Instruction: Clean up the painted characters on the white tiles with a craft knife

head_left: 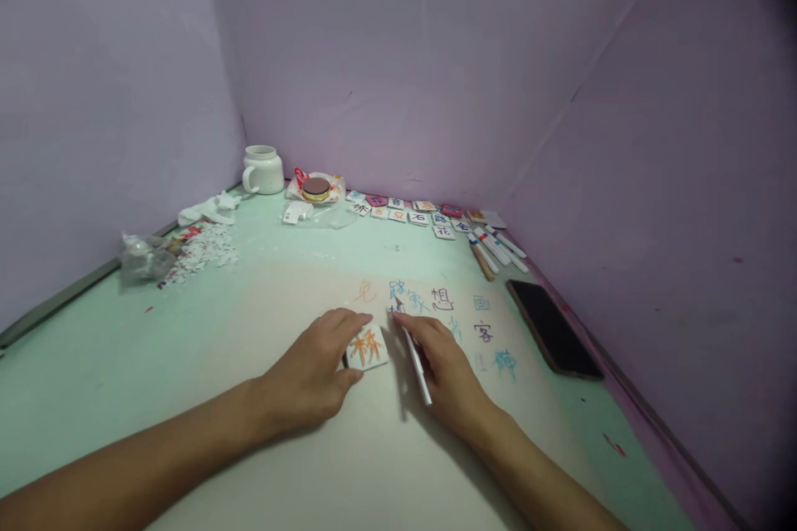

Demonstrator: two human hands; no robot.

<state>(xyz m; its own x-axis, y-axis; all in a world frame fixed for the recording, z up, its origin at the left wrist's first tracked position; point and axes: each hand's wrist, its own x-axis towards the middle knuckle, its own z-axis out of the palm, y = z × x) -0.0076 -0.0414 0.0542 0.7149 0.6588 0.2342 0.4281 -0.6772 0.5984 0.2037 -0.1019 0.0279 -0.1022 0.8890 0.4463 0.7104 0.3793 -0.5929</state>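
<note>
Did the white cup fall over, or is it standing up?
Standing up: the white cup has its round opening facing up and its base down on the table.

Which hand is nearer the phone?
Right. The right hand, holding a pen, is left of the phone; the left hand is farther left, holding a tile.

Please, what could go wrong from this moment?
The left hand holds the tile near its orange character, so the ink, if wet, might smear. The white pen in the right hand has its tip near the blue writing, so a slip could mark the table. The loose paper scraps might scatter if brushed.
</note>
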